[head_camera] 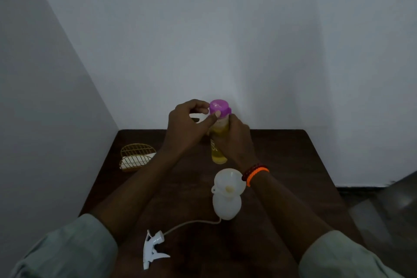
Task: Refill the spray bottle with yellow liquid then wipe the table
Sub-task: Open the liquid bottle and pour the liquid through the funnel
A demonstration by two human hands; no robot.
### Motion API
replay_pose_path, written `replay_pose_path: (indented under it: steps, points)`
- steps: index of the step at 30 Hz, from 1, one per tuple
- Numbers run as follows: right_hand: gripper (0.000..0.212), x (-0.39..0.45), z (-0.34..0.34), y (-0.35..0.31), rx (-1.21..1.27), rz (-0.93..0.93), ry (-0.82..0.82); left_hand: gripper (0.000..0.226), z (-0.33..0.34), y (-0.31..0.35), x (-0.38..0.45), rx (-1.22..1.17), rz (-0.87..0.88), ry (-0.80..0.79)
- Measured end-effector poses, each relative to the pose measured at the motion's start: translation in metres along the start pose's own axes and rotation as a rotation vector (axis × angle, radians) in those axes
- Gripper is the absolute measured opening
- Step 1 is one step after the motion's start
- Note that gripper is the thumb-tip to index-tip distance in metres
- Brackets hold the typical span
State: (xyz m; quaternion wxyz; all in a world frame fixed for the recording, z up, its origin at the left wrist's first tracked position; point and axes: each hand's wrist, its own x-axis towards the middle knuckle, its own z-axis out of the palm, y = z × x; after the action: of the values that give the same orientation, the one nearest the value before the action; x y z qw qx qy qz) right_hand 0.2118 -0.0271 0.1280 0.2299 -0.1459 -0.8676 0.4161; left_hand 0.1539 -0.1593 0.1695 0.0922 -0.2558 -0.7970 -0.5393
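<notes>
A clear bottle of yellow liquid (218, 153) stands upright near the back of the dark wooden table (293, 160). Its purple cap (218, 108) is pinched between thumb and fingers of my left hand (188, 124). My right hand (237, 140) wraps the bottle's upper body. Nearer to me stands the white spray bottle (226, 206) with a white funnel (229, 184) seated in its neck. The white trigger spray head (154, 248) lies on the table at front left, its thin tube (191, 222) curving towards the spray bottle's base.
A gold wire holder (135, 157) with a white cloth in it sits at the table's back left. Walls close in on the left and behind. A grey floor and a dark skirting strip show past the table's right edge.
</notes>
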Motion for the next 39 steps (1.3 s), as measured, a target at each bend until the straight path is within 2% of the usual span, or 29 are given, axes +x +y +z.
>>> replay_pose_path:
  steps: [3,7,10,16,22,27,31,36,39]
  points:
    - [0.048,0.001,0.002,0.003,-0.022,0.002,-0.023,0.041,-0.001,-0.005,0.002,-0.007,0.008,-0.002]
    - [0.05,-0.005,0.011,-0.002,-0.001,-0.011,-0.07,0.06,0.001,-0.008,0.01,-0.076,-0.006,-0.073]
    - [0.048,-0.008,0.016,-0.005,0.003,-0.005,-0.081,0.052,0.001,-0.01,0.01,-0.058,0.052,-0.137]
    - [0.046,-0.003,0.012,0.0,-0.022,0.034,-0.06,0.049,-0.01,-0.019,0.008,-0.023,0.058,-0.102]
    - [0.05,-0.009,0.02,-0.005,0.035,-0.018,-0.109,0.059,-0.009,-0.015,0.011,-0.1,0.064,-0.137]
    - [0.047,-0.009,0.022,0.0,0.066,-0.031,-0.099,0.064,-0.011,-0.016,0.01,-0.018,0.113,-0.236]
    - [0.047,-0.004,0.017,0.009,0.076,-0.029,-0.102,0.06,-0.017,-0.02,0.011,0.015,0.108,-0.205]
    - [0.047,-0.003,0.018,0.009,0.12,-0.05,-0.156,0.07,-0.015,-0.018,0.015,0.007,0.085,-0.246]
    - [0.048,-0.002,0.02,0.011,0.153,-0.076,-0.173,0.07,-0.016,-0.014,0.02,0.013,0.08,-0.202]
